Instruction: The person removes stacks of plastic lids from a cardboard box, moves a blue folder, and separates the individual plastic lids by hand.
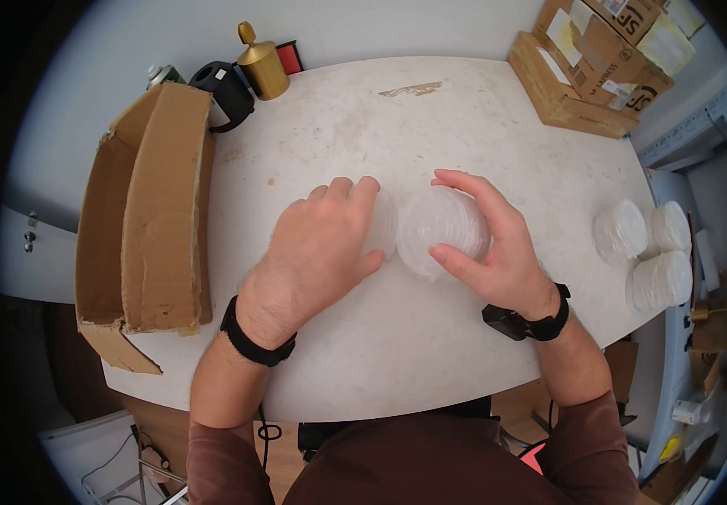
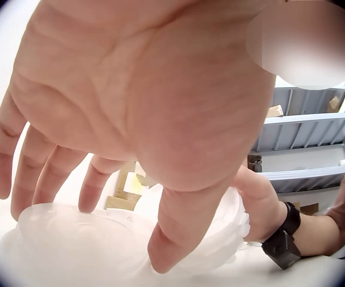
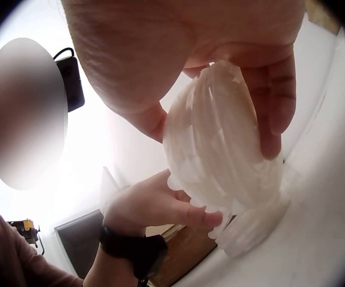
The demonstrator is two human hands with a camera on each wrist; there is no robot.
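I record two round, ribbed stacks of translucent plastic at the middle of the tabletop [image 1: 389, 353], side by side: the right stack [image 1: 439, 227] and the left stack [image 1: 387, 225]. From here I cannot tell whether the pieces are lids or shallow bowls.

The right stack is tilted, and the grip of the right hand [image 1: 498, 240] is closed on it, thumb on one side and fingers on the other. The left stack sits on the tabletop under the left hand [image 1: 317, 244]. That grip is relaxed, fingers spread and fairly straight about the rim; I cannot confirm how firmly they touch. A black band [image 1: 256, 343] circles the left wrist, and a black strapped device [image 1: 525, 324] the right.

Further out, near the right edge, I note three more stacks [image 1: 660, 280] grouped close together. Along the left edge stands a cardboard carton [image 1: 166, 202], its top uncovered. Behind it I log a black container [image 1: 223, 94] and a gold-coloured canister [image 1: 264, 69]. Taped cardboard boxes [image 1: 586, 105] occupy the far right corner. My left wrist view also shows metal shelving [image 2: 307, 143].
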